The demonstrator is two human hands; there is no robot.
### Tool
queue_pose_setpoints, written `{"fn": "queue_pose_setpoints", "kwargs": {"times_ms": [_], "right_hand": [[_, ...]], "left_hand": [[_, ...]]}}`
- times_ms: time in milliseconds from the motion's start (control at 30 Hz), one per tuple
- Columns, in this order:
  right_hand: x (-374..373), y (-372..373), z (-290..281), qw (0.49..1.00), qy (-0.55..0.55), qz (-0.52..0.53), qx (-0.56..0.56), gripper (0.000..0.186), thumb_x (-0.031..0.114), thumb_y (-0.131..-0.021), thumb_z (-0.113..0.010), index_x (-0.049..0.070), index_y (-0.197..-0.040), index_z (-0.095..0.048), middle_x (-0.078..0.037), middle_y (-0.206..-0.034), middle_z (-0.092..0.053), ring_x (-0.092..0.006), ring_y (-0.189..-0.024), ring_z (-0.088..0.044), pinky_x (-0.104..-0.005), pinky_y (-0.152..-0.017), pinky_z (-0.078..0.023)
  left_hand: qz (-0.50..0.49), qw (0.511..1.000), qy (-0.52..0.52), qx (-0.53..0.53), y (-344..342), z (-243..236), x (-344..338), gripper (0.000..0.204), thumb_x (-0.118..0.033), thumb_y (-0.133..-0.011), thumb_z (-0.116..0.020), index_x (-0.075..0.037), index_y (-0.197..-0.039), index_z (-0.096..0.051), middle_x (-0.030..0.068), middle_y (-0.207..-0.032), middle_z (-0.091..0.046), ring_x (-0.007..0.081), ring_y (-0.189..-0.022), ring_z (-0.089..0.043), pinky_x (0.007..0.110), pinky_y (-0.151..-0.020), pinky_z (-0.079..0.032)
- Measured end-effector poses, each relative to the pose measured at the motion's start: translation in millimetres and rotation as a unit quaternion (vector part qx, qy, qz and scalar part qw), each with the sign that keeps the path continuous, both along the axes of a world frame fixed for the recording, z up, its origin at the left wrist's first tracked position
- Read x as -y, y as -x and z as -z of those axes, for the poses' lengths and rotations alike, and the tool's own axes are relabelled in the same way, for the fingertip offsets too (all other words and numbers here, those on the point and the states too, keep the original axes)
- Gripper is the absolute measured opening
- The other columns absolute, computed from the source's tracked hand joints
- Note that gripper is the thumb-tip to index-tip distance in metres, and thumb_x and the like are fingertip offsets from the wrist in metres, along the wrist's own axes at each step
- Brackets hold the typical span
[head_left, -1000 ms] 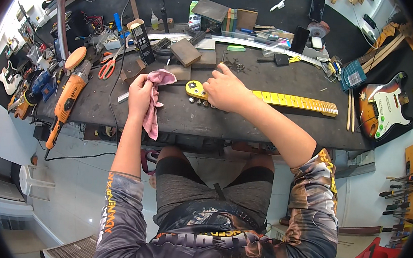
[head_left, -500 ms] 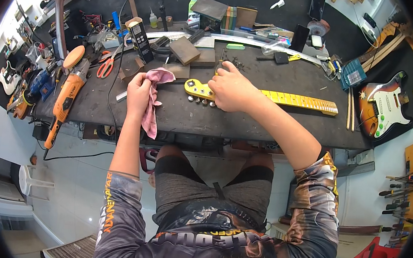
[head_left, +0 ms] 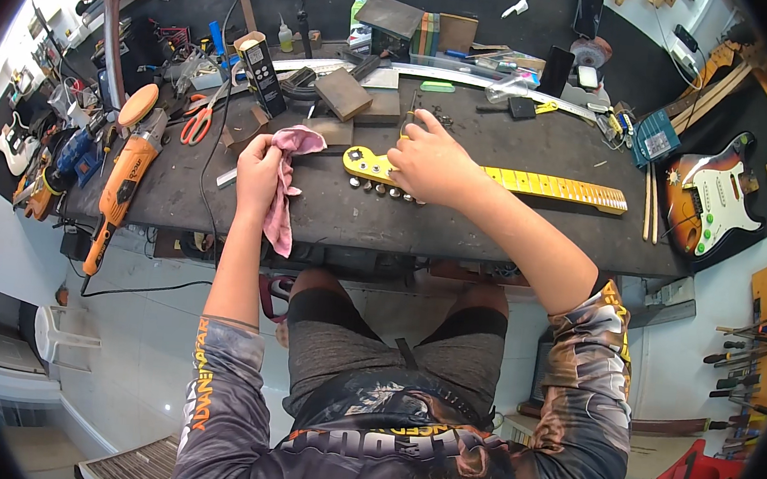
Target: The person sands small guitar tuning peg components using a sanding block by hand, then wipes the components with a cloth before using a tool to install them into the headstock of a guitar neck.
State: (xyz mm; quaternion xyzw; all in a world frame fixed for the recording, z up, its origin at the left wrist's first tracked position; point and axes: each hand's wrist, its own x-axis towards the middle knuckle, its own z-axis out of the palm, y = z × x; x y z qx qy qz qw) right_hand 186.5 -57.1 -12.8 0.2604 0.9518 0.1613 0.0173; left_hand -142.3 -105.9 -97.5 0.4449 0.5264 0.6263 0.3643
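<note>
My left hand (head_left: 259,172) is closed around a crumpled pink cloth (head_left: 280,208), which hangs down toward the bench's front edge. A yellow guitar neck (head_left: 552,187) lies across the bench, its headstock (head_left: 355,158) to the left with several metal tuners along its near edge. Over the headstock is my right hand (head_left: 431,164), its fingers bent and partly hidden. Just beyond those fingers shows a thin tool with a yellow handle (head_left: 405,130), apparently a screwdriver. Whether the hand grips this tool or a part of the headstock cannot be made out.
An orange power tool (head_left: 120,182) with a round pad lies at the left, near orange-handled scissors (head_left: 196,125). Dark blocks (head_left: 342,94) and a black box (head_left: 260,75) stand behind the hands. A sunburst guitar body (head_left: 710,197) is at the right.
My right hand has shifted slightly over the headstock, its fingers changing their bend a little. The left hand and the pink cloth look unmoved.
</note>
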Motion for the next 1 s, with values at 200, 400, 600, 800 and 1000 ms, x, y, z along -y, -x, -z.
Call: {"fn": "queue_pose_setpoints", "kwargs": {"times_ms": [200, 400, 600, 800, 1000], "right_hand": [[1.2, -4.0, 0.7, 0.999, -0.024, -0.017, -0.017, 0.022, 0.025, -0.099, -0.072, 0.006, -0.105, -0.081, -0.011, -0.1, -0.079, -0.0313, -0.12, -0.07, -0.058, -0.135, -0.03], [3.0, 6.3, -3.2, 1.0, 0.028, -0.003, -0.001, 0.019, 0.018, -0.099, -0.069, 0.005, -0.102, -0.083, -0.011, -0.099, -0.081, -0.03, -0.119, -0.07, -0.0556, -0.136, -0.029], [-1.8, 8.8, -5.8, 0.993, 0.065, 0.059, 0.082, 0.023, 0.024, -0.102, -0.069, 0.009, -0.107, -0.086, -0.01, -0.102, -0.083, -0.0291, -0.123, -0.07, -0.0548, -0.132, -0.032], [4.4, -2.9, 0.5, 1.0, -0.007, 0.008, -0.028, 0.023, 0.022, -0.102, -0.067, 0.007, -0.109, -0.083, -0.011, -0.102, -0.082, -0.031, -0.123, -0.07, -0.057, -0.133, -0.032], [1.3, 1.6, 1.4, 1.0, 0.006, -0.001, 0.004, 0.022, 0.02, -0.102, -0.067, 0.007, -0.109, -0.082, -0.011, -0.102, -0.082, -0.0316, -0.123, -0.07, -0.0581, -0.135, -0.03]], "left_hand": [[0.003, 1.0, 0.005, 0.01, -3.4, -1.8, -0.6, 0.017, -0.008, -0.109, -0.058, -0.002, -0.111, -0.074, 0.0022, -0.079, -0.067, 0.0092, -0.06, -0.061, 0.028, -0.05, -0.052], [0.001, 1.0, -0.001, 0.004, -0.9, 0.0, -0.7, 0.018, -0.006, -0.107, -0.057, -0.002, -0.113, -0.073, 0.0023, -0.081, -0.066, 0.0092, -0.06, -0.061, 0.029, -0.048, -0.052], [-0.003, 1.0, -0.006, 0.005, -5.2, -1.6, -1.3, 0.016, -0.005, -0.11, -0.058, -0.001, -0.111, -0.074, 0.0014, -0.084, -0.069, 0.0076, -0.064, -0.062, 0.025, -0.053, -0.049], [0.001, 1.0, -0.009, 0.001, -2.3, -1.1, -0.2, 0.017, -0.006, -0.108, -0.058, -0.001, -0.111, -0.074, 0.0018, -0.083, -0.068, 0.0084, -0.063, -0.061, 0.027, -0.051, -0.05], [-0.006, 0.999, -0.026, -0.02, -1.6, 1.2, -2.3, 0.017, -0.007, -0.108, -0.057, -0.002, -0.111, -0.074, 0.0028, -0.081, -0.067, 0.0095, -0.061, -0.062, 0.028, -0.049, -0.053]]}}
